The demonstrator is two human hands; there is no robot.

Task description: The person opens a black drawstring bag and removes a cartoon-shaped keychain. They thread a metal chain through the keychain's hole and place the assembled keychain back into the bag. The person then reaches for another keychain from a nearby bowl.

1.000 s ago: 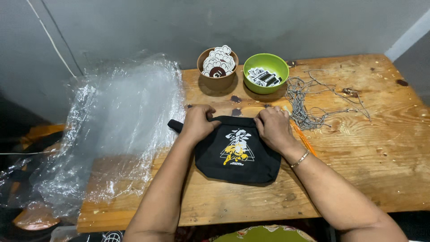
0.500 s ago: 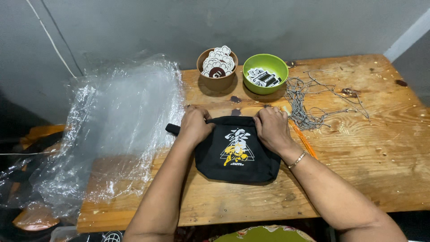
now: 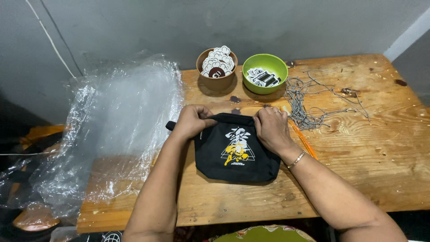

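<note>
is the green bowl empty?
No. The green bowl holds a small pile of black-and-white stickers, beside the brown bowl at the far edge of the wooden table.

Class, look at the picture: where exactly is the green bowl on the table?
In the head view the green bowl sits at the table's far edge, right of the brown bowl and left of the tangled chains.

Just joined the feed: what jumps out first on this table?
First, the black pouch with a white and yellow print, at the near middle of the wooden table, gripped at its top edge by the left hand and right hand. Behind it stand a brown bowl and a green bowl of stickers. A big sheet of clear plastic wrap covers the table's left end.
</note>
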